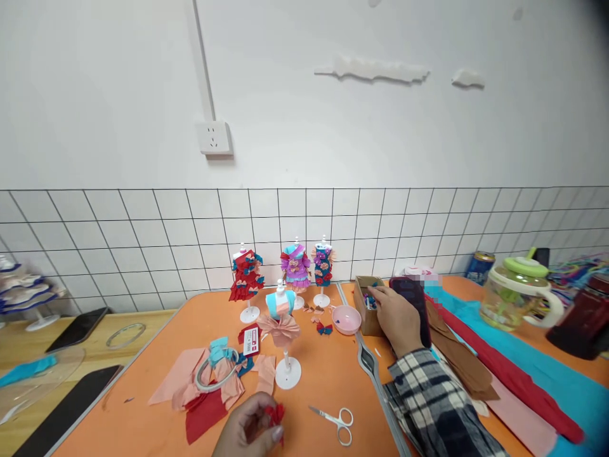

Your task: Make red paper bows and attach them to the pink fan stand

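My left hand (pixel 253 426), at the bottom, pinches a small gathered piece of red fabric (pixel 275 416). Over a small open cardboard box (pixel 367 325), my right hand (pixel 397 316) stretches its fingers down among small dark and coloured pieces; its fingertips are partly hidden. Between the hands lie small scissors (pixel 333 419) with white handles. A mini dress form (pixel 280 308) on a white stand (pixel 288 373) wears a light blue top and a peach gathered bow. Left of it are peach and red fabric scraps (pixel 207 416) and a roll of tape (pixel 205 379).
Three dressed mini forms (pixel 295 266) stand by the tiled wall. A pink bowl (pixel 346 320) and a red-and-blue bow (pixel 324 329) sit beside the box. At the right are a phone (pixel 413 298), fabric strips (pixel 504 374), a pitcher (pixel 511 295), a can (pixel 479 266) and a dark red container (pixel 583 317).
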The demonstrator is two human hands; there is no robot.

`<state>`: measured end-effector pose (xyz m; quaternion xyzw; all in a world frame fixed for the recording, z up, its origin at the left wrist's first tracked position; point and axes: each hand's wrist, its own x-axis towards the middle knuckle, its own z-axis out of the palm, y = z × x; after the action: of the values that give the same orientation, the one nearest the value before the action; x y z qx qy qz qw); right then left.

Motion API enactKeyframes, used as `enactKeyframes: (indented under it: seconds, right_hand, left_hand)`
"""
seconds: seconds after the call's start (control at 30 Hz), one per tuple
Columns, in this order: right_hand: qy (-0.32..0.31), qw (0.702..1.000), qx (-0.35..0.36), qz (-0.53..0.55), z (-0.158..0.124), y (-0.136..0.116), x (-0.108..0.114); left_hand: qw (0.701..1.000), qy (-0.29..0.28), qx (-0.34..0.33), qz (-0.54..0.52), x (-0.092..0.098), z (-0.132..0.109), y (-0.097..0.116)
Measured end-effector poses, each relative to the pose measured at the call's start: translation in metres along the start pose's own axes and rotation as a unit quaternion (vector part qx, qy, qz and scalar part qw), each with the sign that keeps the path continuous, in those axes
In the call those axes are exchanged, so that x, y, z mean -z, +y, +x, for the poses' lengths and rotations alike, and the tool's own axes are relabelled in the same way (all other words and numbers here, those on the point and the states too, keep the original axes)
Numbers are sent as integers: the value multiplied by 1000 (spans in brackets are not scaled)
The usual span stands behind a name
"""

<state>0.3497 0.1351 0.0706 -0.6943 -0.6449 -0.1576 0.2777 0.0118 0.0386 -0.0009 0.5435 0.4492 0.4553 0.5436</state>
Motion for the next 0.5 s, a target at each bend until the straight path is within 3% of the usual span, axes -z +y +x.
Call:
enactKeyframes:
  seconds: [0.13, 0.23, 0.3, 0.33, 0.4, 0.5]
  right_hand:
    - [19, 999, -23, 20, -1, 0, 9]
    - [50, 993, -46, 101, -2, -9, 19]
    - [48, 973, -41, 222, -10, -30, 24]
    - [18, 954, -30, 298, -17, -45, 25]
    - [-134, 885, 2, 445, -40, -80, 24]
    - [-378, 722, -3, 580, -84, -131, 13]
  left_hand:
    - [997, -35, 28, -62, -15, 6, -7]
    - [994, 5, 52, -93, -12, 6, -10]
    - [991, 50, 52, -117, -8, 5, -11]
    - [987, 75, 48, -130, -7, 4, -10]
    - [981, 112, 39, -155, -5, 3, -7]
    - [975, 138, 23, -172, -6, -1, 1]
